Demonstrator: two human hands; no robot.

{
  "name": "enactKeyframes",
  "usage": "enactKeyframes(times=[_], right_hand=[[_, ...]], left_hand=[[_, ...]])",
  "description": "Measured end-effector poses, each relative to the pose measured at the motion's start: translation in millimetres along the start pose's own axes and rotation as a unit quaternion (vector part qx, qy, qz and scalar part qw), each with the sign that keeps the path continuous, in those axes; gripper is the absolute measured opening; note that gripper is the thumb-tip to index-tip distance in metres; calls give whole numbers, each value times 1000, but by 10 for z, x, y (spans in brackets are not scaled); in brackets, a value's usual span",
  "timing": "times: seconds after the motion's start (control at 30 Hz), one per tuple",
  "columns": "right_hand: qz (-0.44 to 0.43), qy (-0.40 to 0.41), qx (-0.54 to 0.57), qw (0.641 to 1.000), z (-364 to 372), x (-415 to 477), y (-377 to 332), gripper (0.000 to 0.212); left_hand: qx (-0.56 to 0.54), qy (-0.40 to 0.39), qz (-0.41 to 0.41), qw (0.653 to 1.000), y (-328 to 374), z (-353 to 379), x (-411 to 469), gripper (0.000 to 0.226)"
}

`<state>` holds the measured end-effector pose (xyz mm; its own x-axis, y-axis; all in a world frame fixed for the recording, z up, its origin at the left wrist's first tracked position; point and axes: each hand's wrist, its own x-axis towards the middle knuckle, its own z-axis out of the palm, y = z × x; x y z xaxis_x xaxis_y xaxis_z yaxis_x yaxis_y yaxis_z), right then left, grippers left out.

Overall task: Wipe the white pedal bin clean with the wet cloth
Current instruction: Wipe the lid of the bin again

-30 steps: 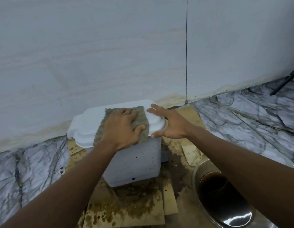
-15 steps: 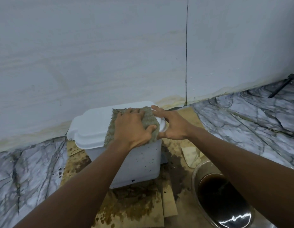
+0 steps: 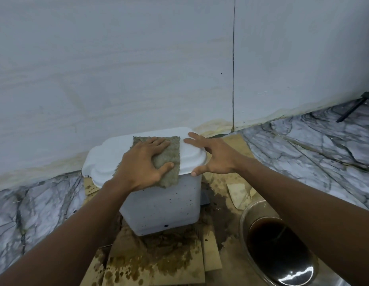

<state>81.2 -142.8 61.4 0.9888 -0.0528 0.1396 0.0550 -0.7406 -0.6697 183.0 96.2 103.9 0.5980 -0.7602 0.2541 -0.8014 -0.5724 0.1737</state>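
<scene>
The white pedal bin [image 3: 163, 207] stands on stained cardboard near the wall, its lid shut and its front speckled with dark spots. A grey-brown wet cloth [image 3: 169, 159] lies across the lid and hangs over the front edge. My left hand [image 3: 142, 164] presses flat on the cloth, thumb on its lower part. My right hand [image 3: 212, 155] rests spread on the right end of the lid, thumb on the lid's front rim, steadying the bin.
A metal bowl [image 3: 249, 215] of dark water sits on the floor at the lower right. Wet, stained cardboard [image 3: 158, 263] covers the marble floor under the bin. A black tripod leg [image 3: 352, 108] stands at the far right. The white wall is close behind.
My left hand has slid the cloth to the right along the lid and then back a little toward the middle. The right hand stays on the lid's right end.
</scene>
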Motion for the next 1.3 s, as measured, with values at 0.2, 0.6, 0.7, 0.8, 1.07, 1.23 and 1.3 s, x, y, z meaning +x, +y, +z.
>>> enactKeyframes(times=[0.2, 0.6, 0.7, 0.8, 1.07, 1.23, 1.3], right_hand=[[12, 11, 0, 1000, 18, 3, -35, 103], [33, -28, 91, 995, -143, 38, -31, 95], [35, -31, 100, 994, -159, 35, -44, 92], [38, -40, 117, 992, -180, 37, -57, 92], [49, -46, 96, 993, -132, 52, -54, 97], [50, -43, 71, 995, -111, 44, -58, 96], [50, -34, 49, 997, -84, 53, -60, 98]], left_hand=[[46, 24, -18, 998, 92, 38, 8, 80], [67, -31, 3, 997, 405, 225, 354, 85], [79, -23, -20, 996, 535, 271, 376, 86], [76, -20, -23, 997, 584, 288, 392, 85], [-14, -16, -1, 1000, -4, -25, 10, 79], [45, -11, -15, 999, -28, 36, -51, 82], [78, 14, -13, 997, -6, 122, -115, 80]])
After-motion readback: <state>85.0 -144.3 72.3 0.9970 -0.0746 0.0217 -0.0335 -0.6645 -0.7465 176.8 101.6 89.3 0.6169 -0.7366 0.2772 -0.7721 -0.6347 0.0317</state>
